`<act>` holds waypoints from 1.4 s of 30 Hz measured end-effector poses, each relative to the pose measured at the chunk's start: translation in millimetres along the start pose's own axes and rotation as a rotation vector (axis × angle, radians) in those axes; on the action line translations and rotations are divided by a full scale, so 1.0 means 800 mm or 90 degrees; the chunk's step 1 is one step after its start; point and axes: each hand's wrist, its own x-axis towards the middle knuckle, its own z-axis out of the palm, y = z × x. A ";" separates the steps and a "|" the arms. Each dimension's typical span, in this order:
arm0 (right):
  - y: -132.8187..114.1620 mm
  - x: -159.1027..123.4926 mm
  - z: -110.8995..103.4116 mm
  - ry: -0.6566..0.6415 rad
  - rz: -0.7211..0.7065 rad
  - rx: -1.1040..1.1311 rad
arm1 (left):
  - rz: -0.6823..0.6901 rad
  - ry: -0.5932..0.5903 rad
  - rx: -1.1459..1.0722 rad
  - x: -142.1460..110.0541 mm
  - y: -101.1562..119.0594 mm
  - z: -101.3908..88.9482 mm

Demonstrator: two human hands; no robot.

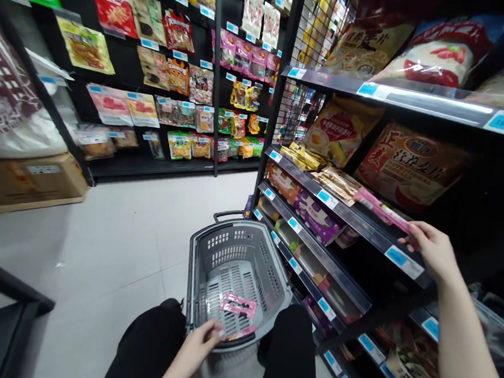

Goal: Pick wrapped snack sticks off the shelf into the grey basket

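Bright shop floor (128, 248) below, black shelves (420, 268) climbing on the right, and there's the right hand (431, 249), thumb and fingers pinching the near end of a long pink packet (383, 209) along a shelf's front edge, just beside the tan sachets (336, 182)! Down between the knees (287, 340) sits a grey basket (242, 270) with pink wrappers (239, 304) inside, left hand (204, 339) at its near rim, grip impossible to tell. That long packet looks light, bendy and slick, so an end pinch seems safest, sparing the middle.
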 end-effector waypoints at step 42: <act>0.052 -0.289 0.275 -0.746 0.388 0.550 | -0.083 -0.166 -0.476 -0.042 0.030 -0.007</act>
